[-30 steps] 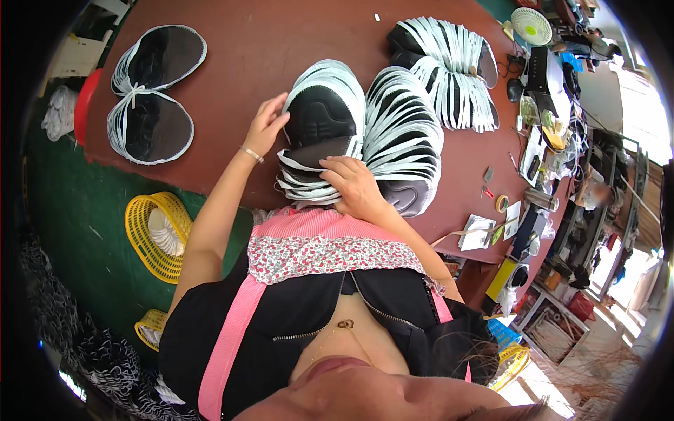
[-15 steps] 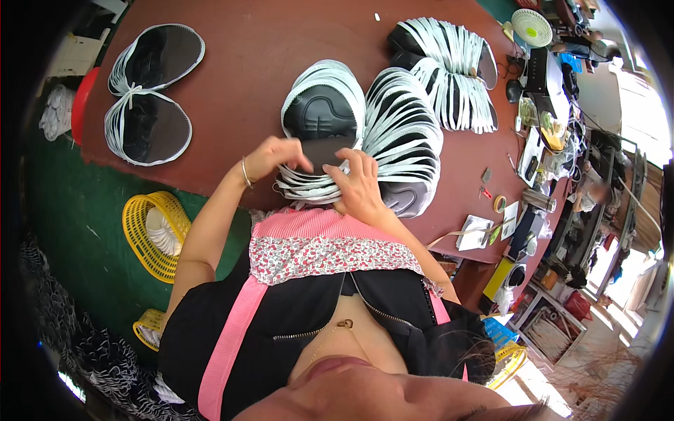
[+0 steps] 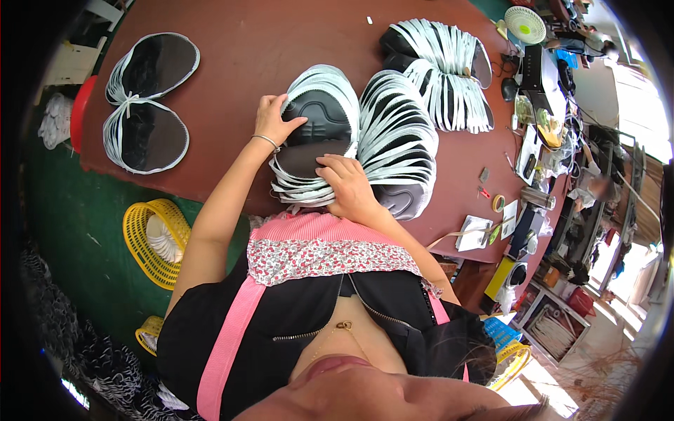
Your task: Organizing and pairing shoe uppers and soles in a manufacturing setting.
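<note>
A stack of black moulded oval pads with white edging [image 3: 319, 112] lies on the table in front of me. Its near end shows a plain dark brown face [image 3: 298, 160] over several layered white edges. My left hand [image 3: 270, 123] grips the stack's left edge, fingers at the rim and thumb across the top black pad. On the near part lies my right hand [image 3: 351, 188], its fingers stretched over the brown face and its thumb not clearly visible. Touching the stack on the right is a fanned row of similar pads [image 3: 400, 140].
On the red-brown table [image 3: 232, 91] are a tied pair of pad bundles [image 3: 151, 140] at left and another tied bundle [image 3: 449, 77] at far right. Tape [image 3: 498, 203], papers [image 3: 474, 233] and a metal flask [image 3: 538, 198] lie right. A yellow basket [image 3: 156, 242] stands on the green floor.
My left hand has moved up and outward from the brown face to the black pad's left edge. My right hand's fingers have lowered and flattened onto the brown face.
</note>
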A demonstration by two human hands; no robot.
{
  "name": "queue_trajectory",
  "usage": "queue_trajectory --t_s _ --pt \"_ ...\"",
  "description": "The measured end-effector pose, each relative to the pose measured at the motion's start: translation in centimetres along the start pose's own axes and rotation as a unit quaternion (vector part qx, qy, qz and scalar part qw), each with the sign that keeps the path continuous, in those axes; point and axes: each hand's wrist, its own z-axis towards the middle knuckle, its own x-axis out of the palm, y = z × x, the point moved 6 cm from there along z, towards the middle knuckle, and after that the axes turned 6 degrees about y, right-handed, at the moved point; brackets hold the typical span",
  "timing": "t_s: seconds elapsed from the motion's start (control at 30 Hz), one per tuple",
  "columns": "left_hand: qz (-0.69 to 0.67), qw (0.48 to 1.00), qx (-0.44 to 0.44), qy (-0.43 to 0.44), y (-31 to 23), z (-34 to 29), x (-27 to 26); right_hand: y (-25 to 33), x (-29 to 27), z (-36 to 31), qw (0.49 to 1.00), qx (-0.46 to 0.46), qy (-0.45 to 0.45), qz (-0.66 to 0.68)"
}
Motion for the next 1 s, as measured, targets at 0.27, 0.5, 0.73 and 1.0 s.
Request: queue_trajectory --t_s 0.27,0.5,0.73,1.0 --pt "-0.163 0.976 -0.059 0.131 0.9 0.2 -0.3 -0.3 0.0 0.0 1.0 -0.003 0.014 0.002" --pt "-0.184 0.911 0.196 0.313 -6.5 -6.7 -1.5 -3.4 -3.2 0.9 0.909 0.048 0.177 0.374" --pt "-0.111 0.946 0.178 0.247 -9.6 -10.2 -2.7 -17.9 -0.1 6.8 0.973 0.185 -0.131 0.055" --pt "-0.318 0.945 0.072 0.005 -7.5 -11.0 -3.4 -14.0 1.1 9.3 0.962 0.16 -0.061 0.213"
